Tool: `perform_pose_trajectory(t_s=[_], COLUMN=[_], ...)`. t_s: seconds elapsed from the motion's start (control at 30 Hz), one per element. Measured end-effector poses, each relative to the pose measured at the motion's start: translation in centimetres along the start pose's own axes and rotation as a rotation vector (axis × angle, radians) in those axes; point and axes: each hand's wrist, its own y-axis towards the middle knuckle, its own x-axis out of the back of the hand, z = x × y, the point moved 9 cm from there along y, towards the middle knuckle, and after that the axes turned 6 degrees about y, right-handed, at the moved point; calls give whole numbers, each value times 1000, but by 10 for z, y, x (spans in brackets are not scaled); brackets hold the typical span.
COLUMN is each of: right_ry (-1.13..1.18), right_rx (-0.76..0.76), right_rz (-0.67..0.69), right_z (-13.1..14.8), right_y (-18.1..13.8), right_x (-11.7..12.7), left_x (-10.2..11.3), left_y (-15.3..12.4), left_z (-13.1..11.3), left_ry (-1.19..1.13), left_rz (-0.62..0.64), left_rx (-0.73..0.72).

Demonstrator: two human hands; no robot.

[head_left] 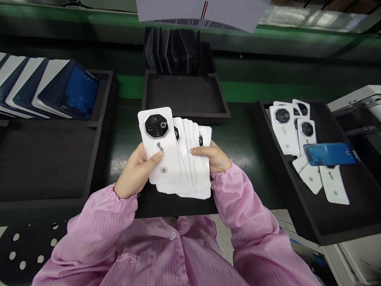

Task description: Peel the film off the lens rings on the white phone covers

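Observation:
Both my hands hold a fanned stack of white phone back panels [166, 159] over the dark table, in front of my body. My left hand [135, 171] grips the left side, thumb flat on the front panel, which carries a black octagonal camera area, dark lettering and a small round emblem. Round the right edge, my right hand [213, 155] is closed with its thumb on the panels behind. Edges of several panels show between the thumbs, and parts of other camera areas peek out. The fingers behind the stack are hidden.
At the left, a black tray [102, 103] holds white and blue panels in leaning rows. A black foam tray [186, 93] at the back holds upright dark sheets. On the right tray [321, 226] lie loose white panels [282, 127] and a blue-filmed panel [330, 154].

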Motion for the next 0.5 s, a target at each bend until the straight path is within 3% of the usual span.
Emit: perform_pose_trajectory(t_s=[0.5], right_ry=[-39], right_rx=[84], right_rz=[10], right_z=[10], right_y=[-5], right_x=[-7], left_x=[7], left_y=[-2], left_z=[-2], left_ry=[79], left_rz=[-62], left_rx=[-68])
